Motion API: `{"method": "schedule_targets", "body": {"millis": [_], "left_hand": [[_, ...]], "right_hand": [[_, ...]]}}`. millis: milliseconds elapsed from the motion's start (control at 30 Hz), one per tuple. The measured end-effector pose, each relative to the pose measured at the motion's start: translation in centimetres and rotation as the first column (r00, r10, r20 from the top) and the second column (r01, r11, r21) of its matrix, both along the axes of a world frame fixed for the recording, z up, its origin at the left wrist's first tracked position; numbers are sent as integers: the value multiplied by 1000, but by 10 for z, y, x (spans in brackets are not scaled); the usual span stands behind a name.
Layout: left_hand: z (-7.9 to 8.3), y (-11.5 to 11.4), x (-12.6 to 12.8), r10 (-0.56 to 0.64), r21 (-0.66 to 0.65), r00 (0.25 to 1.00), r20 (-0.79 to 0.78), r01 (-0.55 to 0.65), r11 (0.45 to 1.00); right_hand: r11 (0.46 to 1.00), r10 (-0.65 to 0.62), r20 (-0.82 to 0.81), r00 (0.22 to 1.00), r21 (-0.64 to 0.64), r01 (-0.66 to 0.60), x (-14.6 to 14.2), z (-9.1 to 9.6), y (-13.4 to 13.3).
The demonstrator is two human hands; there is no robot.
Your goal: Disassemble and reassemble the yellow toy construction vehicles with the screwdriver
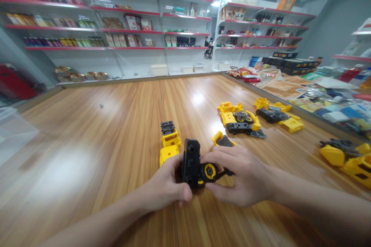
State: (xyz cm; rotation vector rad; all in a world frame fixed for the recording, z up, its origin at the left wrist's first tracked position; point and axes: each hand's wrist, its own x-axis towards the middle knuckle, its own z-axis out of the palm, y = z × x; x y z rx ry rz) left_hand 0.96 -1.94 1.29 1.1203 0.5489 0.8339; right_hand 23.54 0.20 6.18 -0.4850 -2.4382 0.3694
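Note:
My left hand point(166, 185) is closed around a black plastic toy chassis point(191, 162), held on end above the table with round sockets on the side facing me. My right hand point(242, 173) grips black toy wheels with yellow hubs point(209, 172) against the chassis's right side. Whether the wheels are fixed to it I cannot tell. Just beyond my left hand lie a yellow toy body piece point(169, 154) and a dark grey plate point(168, 127). A yellow piece with a dark insert point(223, 139) is partly hidden behind my right hand.
Yellow and black toy parts with wheels point(242, 117) lie at the right, with more parts point(279, 114) beyond and another group point(348, 158) at the right edge. A small metallic bit point(101, 105) lies far left. A clear plastic container point(14, 131) stands left. Stocked shelves point(130, 29) line the back.

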Motion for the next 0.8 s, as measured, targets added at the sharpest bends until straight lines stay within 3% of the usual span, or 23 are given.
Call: {"method": "schedule_targets", "body": {"millis": [267, 433, 800], "left_hand": [[2, -1, -3, -35, -83, 975, 221, 54, 995], [-2, 1, -3, 19, -17, 985, 173, -17, 1000], [-3, 1, -2, -17, 57, 999, 29, 15, 998]], "right_hand": [[1000, -12, -24, 1000, 3, 12, 0, 3, -3], [999, -19, -3, 1000, -31, 19, 1, 2, -2], [996, 12, 59, 998, -94, -7, 4, 1, -2]]}}
